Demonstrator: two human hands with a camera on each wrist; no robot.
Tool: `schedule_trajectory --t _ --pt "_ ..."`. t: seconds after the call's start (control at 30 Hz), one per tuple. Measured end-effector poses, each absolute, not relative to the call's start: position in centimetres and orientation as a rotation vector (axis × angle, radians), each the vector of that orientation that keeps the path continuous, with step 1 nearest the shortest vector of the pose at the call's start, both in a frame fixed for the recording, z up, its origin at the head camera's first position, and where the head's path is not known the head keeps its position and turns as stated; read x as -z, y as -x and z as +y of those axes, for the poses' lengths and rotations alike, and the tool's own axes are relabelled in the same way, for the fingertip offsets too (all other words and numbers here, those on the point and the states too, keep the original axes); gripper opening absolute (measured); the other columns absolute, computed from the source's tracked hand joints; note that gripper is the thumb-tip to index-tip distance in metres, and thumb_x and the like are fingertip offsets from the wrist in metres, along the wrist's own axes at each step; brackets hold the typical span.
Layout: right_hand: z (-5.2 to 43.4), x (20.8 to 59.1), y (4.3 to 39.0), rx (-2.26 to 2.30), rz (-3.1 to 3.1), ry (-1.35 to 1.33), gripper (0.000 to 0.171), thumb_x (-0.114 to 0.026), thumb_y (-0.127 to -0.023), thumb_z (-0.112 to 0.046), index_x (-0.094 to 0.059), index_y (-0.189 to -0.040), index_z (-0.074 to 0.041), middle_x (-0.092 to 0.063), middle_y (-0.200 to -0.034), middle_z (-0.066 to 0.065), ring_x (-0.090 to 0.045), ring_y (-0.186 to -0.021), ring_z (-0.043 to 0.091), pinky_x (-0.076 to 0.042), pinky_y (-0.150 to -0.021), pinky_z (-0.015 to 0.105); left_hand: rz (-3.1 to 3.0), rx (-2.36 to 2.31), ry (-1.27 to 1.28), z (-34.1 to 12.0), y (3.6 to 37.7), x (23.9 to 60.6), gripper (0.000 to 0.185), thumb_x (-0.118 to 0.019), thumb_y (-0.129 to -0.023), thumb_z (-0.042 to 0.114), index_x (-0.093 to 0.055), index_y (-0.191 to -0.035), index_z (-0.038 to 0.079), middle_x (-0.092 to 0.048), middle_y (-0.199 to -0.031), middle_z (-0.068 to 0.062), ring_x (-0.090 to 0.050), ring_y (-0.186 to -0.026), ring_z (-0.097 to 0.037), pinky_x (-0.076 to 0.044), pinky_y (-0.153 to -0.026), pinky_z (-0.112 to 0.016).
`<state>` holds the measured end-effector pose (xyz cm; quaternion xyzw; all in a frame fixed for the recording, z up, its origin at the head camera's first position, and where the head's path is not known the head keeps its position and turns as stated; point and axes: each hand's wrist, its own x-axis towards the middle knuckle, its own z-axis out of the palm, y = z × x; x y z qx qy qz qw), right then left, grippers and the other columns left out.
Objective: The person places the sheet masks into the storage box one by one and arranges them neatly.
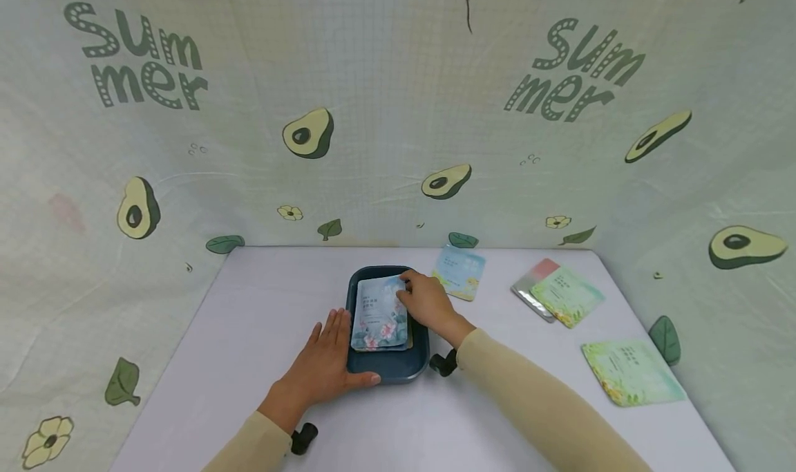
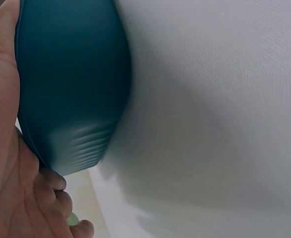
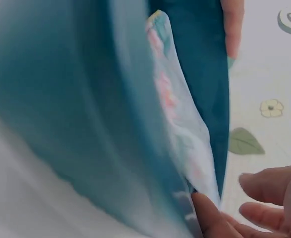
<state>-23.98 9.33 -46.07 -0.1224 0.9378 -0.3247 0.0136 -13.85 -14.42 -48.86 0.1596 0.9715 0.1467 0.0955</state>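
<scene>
A dark blue tray (image 1: pixel 390 368) lies on the table. In it is a small stack of flat packets, the top one a pale blue packet (image 1: pixel 379 313) with pink flowers. My left hand (image 1: pixel 320 361) rests along the tray's left side, fingers straight, thumb at the front edge; the left wrist view shows the palm against the tray wall (image 2: pixel 76 74). From the right, my right hand (image 1: pixel 430 302) touches the top packet's upper right edge. In the right wrist view a fingertip (image 3: pixel 205 210) reaches between rim and packet, while the other fingers stand apart from it.
Behind the right hand lies a light blue packet (image 1: pixel 460 271). Farther right, a green packet (image 1: pixel 567 296) overlaps a silver and pink packet (image 1: pixel 536 285). Another green packet (image 1: pixel 633 373) is near the right table edge. A patterned cloth (image 1: pixel 373 182) hangs behind the table.
</scene>
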Motion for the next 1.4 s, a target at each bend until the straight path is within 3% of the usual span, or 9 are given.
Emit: schedule_trajectory --t 0.17,0.23,0.37,0.47,0.8,1.13,1.4 --pt "11.1 45.7 24.4 1.127 3.004 0.37 0.032 -0.068 -0.103 -0.019 -0.071 -0.13 -0.003 -0.076 -0.12 0.015 -0.075 -0.103 0.03 -0.062 -0.085 0.046 2.883 -0.444 -0.456 -14.3 13.8 48.9 0.137 -0.063 -0.081 0.088 -0.011 -0.167 -0.004 -0.013 -0.175 -0.022 -0.009 -0.164 -0.038 -0.017 -0.13 -0.062" --pt "12.1 45.9 24.6 1.141 3.039 0.369 0.032 -0.068 -0.103 -0.019 -0.071 -0.13 -0.002 -0.074 -0.126 0.017 -0.072 -0.114 0.034 -0.06 -0.094 0.05 2.88 -0.448 -0.449 -14.2 13.8 48.9 0.137 -0.064 -0.08 0.088 -0.011 -0.167 -0.004 -0.013 -0.176 -0.022 -0.009 -0.164 -0.038 -0.018 -0.13 -0.062" --pt "14.6 47.3 24.9 0.951 3.098 0.416 0.041 -0.066 -0.105 -0.022 -0.065 -0.139 0.001 -0.061 -0.147 0.023 -0.057 -0.138 0.04 -0.047 -0.115 0.054 2.871 -0.469 -0.442 -14.2 13.7 48.8 0.136 -0.067 -0.081 0.085 -0.012 -0.167 -0.004 -0.014 -0.176 -0.022 -0.011 -0.164 -0.039 -0.018 -0.13 -0.062" --pt "16.4 48.8 25.1 0.714 3.102 0.49 0.051 -0.066 -0.106 -0.025 -0.057 -0.147 0.004 -0.05 -0.157 0.027 -0.046 -0.148 0.043 -0.039 -0.122 0.057 2.862 -0.473 -0.442 -14.2 13.6 48.7 0.135 -0.068 -0.081 0.083 -0.011 -0.167 -0.004 -0.013 -0.176 -0.022 -0.01 -0.164 -0.039 -0.017 -0.13 -0.062" --pt "19.9 51.7 25.3 0.321 2.975 0.531 0.08 -0.058 -0.106 -0.053 -0.035 -0.164 -0.003 -0.026 -0.172 0.023 -0.021 -0.16 0.045 -0.018 -0.126 0.07 2.87 -0.444 -0.464 -14.4 13.9 48.8 0.136 -0.065 -0.081 0.087 -0.01 -0.168 -0.003 -0.011 -0.176 -0.022 -0.007 -0.165 -0.038 -0.016 -0.13 -0.061" --pt "21.6 52.7 25.0 0.212 2.913 0.522 0.087 -0.048 -0.107 -0.062 -0.03 -0.164 0.001 -0.027 -0.172 0.021 -0.021 -0.161 0.043 -0.016 -0.127 0.07 2.923 -0.345 -0.505 -14.5 14.0 48.8 0.136 -0.059 -0.08 0.092 -0.015 -0.167 -0.003 -0.016 -0.175 -0.023 -0.012 -0.164 -0.04 -0.018 -0.13 -0.062" --pt "23.2 52.4 22.2 0.254 2.921 0.581 0.084 -0.052 -0.107 -0.058 -0.033 -0.163 0.002 -0.031 -0.171 0.022 -0.024 -0.16 0.044 -0.018 -0.126 0.07 2.917 -0.333 -0.497 -14.3 13.9 48.3 0.134 -0.063 -0.082 0.087 -0.015 -0.166 -0.005 -0.015 -0.175 -0.025 -0.01 -0.164 -0.041 -0.016 -0.13 -0.063"
